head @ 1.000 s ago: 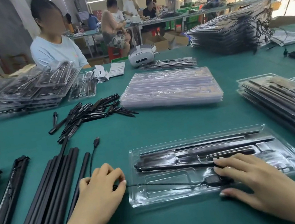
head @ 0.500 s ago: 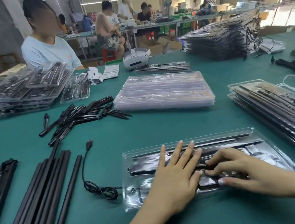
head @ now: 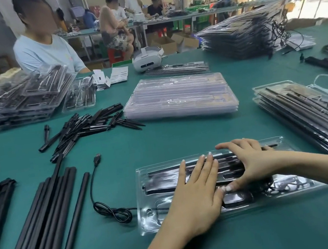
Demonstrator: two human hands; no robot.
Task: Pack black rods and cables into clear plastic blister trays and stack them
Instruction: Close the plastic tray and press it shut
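Centrally, the tray lies long axis left-right on the surface. Left hand presses flat, fingers released; right hand arches over, fingers spread. Cable trails left, nearer the left hand.

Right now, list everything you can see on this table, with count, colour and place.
tray: one, clear, front centre, under both hands
cable: one, black, left of tray, partly coiled
long rods: several, black, front left
short rods: a pile, black, left centre
empty trays: one stack, clear, centre
packed trays: stacks, clear and black, right, far right and far left
headset: one, white, far centre
table: green
left hand: flat on tray
right hand: spread on tray
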